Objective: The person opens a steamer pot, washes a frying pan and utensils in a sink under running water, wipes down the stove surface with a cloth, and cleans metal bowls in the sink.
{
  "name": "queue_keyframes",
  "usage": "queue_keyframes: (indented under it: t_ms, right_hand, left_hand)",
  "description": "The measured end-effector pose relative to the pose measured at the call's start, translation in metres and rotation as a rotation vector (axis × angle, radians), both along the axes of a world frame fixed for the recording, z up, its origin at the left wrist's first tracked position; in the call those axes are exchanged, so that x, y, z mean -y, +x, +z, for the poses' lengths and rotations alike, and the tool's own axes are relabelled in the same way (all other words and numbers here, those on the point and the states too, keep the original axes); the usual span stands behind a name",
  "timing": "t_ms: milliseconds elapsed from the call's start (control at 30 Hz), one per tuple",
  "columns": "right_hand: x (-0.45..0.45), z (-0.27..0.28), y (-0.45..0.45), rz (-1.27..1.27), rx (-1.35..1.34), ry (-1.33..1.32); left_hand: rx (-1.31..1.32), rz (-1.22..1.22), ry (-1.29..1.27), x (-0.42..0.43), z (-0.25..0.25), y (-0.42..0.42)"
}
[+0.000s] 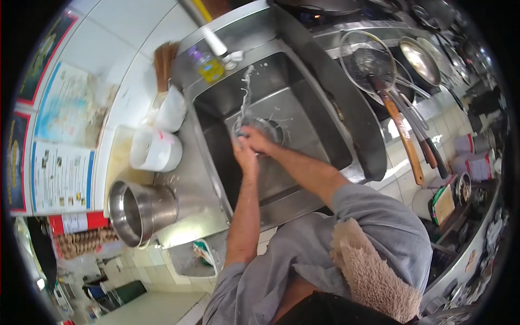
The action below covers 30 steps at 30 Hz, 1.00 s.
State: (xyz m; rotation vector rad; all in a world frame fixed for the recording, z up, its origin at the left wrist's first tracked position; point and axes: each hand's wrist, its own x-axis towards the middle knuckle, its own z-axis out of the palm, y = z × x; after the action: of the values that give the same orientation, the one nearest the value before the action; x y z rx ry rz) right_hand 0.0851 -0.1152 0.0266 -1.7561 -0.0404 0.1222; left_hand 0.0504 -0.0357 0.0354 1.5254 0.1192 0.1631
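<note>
My left hand point(241, 147) and my right hand point(258, 140) meet low over the steel sink point(295, 187), under a splashing stream of water point(246, 92). The fingers of both are curled in and pressed together. Whatever they may hold is hidden by the fingers and the splash. The water falls from the white tap point(215, 42) at the far edge. Just right of my hands, a round drain point(276, 130) shows partly at the sink bottom. A bottle of yellow liquid with a purple cap point(209, 66) stands beside the tap.
Left of the sink stand a steel pot point(146, 208), a white container point(157, 149) and a brush point(164, 62). Strainers with long handles point(401, 130) and pans point(420, 59) lie on the right, past the raised sink wall. A grey bin point(189, 259) is below left.
</note>
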Motion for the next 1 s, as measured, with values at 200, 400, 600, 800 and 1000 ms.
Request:
queue_keyframes:
  t_ms: [200, 400, 600, 800, 1000]
  right_hand:
    - [0.054, 0.028, -0.045, 0.095, 0.499, -0.825]
    - [0.091, 0.030, -0.008, -0.157, -0.162, 0.589]
    - [0.027, -0.026, -0.058, -0.194, -0.317, 1.479]
    - [0.064, 0.011, -0.063, -0.473, -0.403, 1.070]
    - [0.021, 0.078, -0.008, -0.388, -0.072, 0.722]
  left_hand:
    - [-0.070, 0.025, -0.044, -0.025, 0.018, 0.003]
    - [-0.473, -0.151, -0.169, -0.009, -0.031, -0.020]
    - [-0.100, 0.277, 0.419, 0.027, -0.016, 0.008]
    - [-0.175, 0.188, 0.823, -0.026, -0.010, -0.014]
    - [-0.373, -0.108, 0.856, -0.071, -0.068, -0.046]
